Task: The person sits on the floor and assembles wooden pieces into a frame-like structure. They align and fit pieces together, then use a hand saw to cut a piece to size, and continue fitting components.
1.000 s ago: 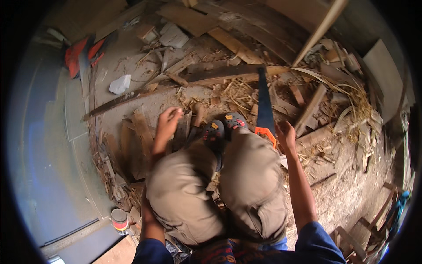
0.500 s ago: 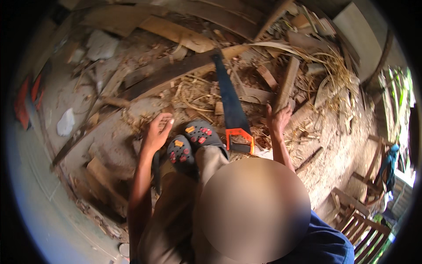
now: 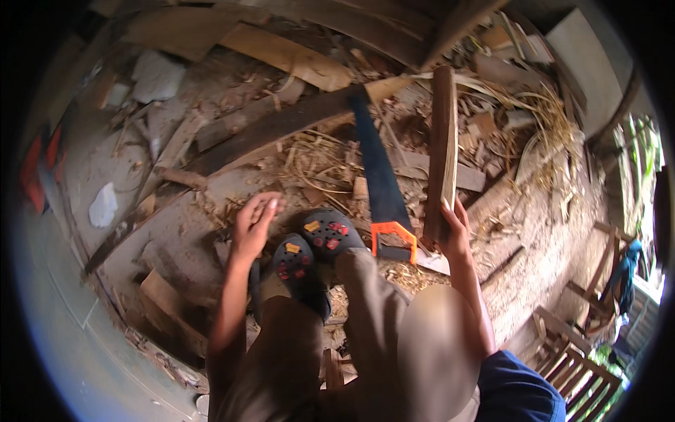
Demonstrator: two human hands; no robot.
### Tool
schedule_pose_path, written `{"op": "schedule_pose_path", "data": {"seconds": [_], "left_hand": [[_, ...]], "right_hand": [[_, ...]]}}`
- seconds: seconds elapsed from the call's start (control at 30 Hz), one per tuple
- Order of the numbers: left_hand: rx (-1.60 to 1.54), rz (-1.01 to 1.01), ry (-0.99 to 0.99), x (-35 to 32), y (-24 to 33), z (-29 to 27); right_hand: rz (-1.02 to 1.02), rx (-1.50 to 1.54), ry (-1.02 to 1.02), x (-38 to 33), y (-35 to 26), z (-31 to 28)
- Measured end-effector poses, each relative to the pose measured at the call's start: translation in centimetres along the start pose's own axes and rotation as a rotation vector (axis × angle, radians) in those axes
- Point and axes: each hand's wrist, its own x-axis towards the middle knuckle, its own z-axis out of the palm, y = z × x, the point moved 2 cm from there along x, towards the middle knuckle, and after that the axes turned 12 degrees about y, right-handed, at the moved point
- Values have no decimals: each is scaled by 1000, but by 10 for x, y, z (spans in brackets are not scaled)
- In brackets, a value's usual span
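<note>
**Right hand grips plank, left hand free over shoes**

Right hand (image 3: 453, 232) is wrapped around the lower end of a plank (image 3: 443, 148), fingers closed on its edge. The plank stands nearly upright, top end up over the scrap pile. Left hand (image 3: 253, 224) is empty, fingers loosely spread and slightly curled, hovering above the ground just left of the shoes (image 3: 313, 250), touching nothing.

Saw (image 3: 380, 179) lies flat on the ground between the hands: dark blade pointing away, orange handle (image 3: 394, 239) just beside the right shoe and close to the right hand. The plank's lower end sits just right of that handle; I cannot tell if they touch.

Edges and room: a long dark beam (image 3: 274, 126) runs diagonally behind the saw tip, with more boards stacked beyond it. Offcuts and straw-like shavings (image 3: 541, 119) crowd the right and far side. The barest ground is left of the left hand, a dusty patch (image 3: 176, 232) with a thin stick (image 3: 123, 232) along its edge. A white scrap (image 3: 104, 205) lies further left.

Surface: packed dirt covered with sawdust, chips and splinters. Smooth grey floor (image 3: 77, 352) takes up the lower left. Wooden chair frames (image 3: 569, 352) stand at lower right, well apart from the hands.
</note>
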Motion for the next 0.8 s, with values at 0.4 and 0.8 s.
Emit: {"op": "schedule_pose_path", "data": {"seconds": [0.4,0.8], "left_hand": [[-13,317,743,54,3,-78],[426,-145,999,91,-55,-158]], "right_hand": [[-504,-1349,-719,77,-58,151],[-994,-1490,-806,136,-17,216]]}}
